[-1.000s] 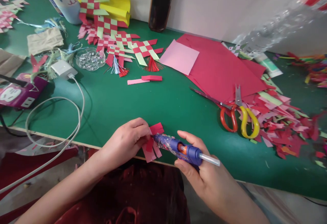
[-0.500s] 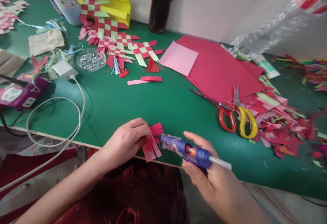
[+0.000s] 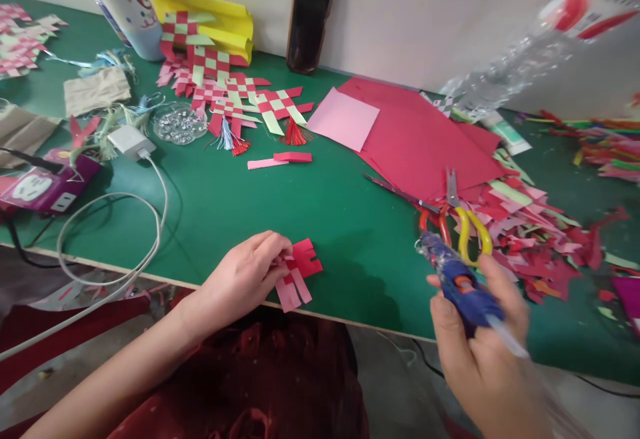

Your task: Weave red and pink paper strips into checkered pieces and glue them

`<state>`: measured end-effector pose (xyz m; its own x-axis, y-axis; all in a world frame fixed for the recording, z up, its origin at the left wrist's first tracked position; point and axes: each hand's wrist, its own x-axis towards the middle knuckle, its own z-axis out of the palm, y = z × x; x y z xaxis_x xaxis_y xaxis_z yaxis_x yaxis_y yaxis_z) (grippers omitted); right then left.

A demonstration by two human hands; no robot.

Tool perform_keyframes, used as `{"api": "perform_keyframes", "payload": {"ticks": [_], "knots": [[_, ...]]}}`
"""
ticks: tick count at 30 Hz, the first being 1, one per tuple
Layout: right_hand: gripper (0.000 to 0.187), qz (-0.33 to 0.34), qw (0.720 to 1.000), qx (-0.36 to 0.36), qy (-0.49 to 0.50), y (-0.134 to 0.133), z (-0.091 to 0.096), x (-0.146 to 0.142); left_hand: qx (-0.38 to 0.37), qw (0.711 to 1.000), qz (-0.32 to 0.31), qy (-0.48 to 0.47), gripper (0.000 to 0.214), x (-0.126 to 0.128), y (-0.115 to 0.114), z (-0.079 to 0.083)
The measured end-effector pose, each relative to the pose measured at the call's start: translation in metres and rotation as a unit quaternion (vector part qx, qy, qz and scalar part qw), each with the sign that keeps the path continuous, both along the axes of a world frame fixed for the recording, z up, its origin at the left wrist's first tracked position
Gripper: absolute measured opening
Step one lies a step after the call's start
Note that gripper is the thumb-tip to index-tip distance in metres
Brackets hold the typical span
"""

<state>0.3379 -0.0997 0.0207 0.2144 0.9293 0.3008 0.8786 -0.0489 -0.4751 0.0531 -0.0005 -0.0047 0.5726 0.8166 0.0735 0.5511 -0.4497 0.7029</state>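
At the table's front edge my left hand (image 3: 250,267) pinches a woven piece of red and pink paper strips (image 3: 306,257); its fingers cover part of the weave. My right hand (image 3: 483,352) is wrapped round a blue glue gun (image 3: 463,284), with a clear glue stick (image 3: 507,337) poking out of its back end. The gun's nozzle is over the handles of the scissors, pointing up and left. Two pairs of scissors, one with yellow handles (image 3: 465,235) and one with orange handles (image 3: 445,225), lie just beyond it.
Red paper sheets (image 3: 420,139) with a pink square (image 3: 345,119) lie behind the scissors, and scraps (image 3: 540,239) heap to the right. Finished woven fish shapes (image 3: 280,105), a dish of small eyes (image 3: 180,124), a charger (image 3: 131,142) and a phone (image 3: 311,15) stand or lie around the back.
My right hand has carried the glue gun right, away from the woven paper, to the scissors. My left hand stays on the paper. The view has shifted slightly.
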Motion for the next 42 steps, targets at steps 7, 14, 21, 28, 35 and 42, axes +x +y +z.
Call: {"api": "perform_keyframes", "payload": {"ticks": [7,14,21,28,35,42], "knots": [[0.064,0.033,0.974,-0.022,-0.223,0.006,-0.031,0.019,0.133,0.99,-0.041,-0.015,0.02,-0.01,-0.007,-0.004],[0.04,0.042,0.973,0.017,-0.225,0.004,-0.005,0.003,0.227,0.966,-0.097,0.077,0.033,-0.028,-0.017,-0.001],[0.028,0.132,0.988,0.032,-0.071,0.04,-0.008,-0.076,0.237,0.951,-0.138,0.145,0.07,-0.028,-0.016,-0.011],[0.01,0.171,0.985,-0.026,-0.021,0.063,-0.023,-0.103,0.238,0.95,-0.148,0.133,0.071,-0.029,-0.014,-0.015],[0.006,0.175,0.984,-0.031,-0.016,0.068,-0.026,-0.102,0.226,0.954,-0.151,0.125,0.069,-0.029,-0.014,-0.017],[0.006,0.177,0.983,-0.032,-0.038,0.071,-0.029,-0.103,0.221,0.958,-0.145,0.115,0.067,-0.029,-0.014,-0.017]]}}
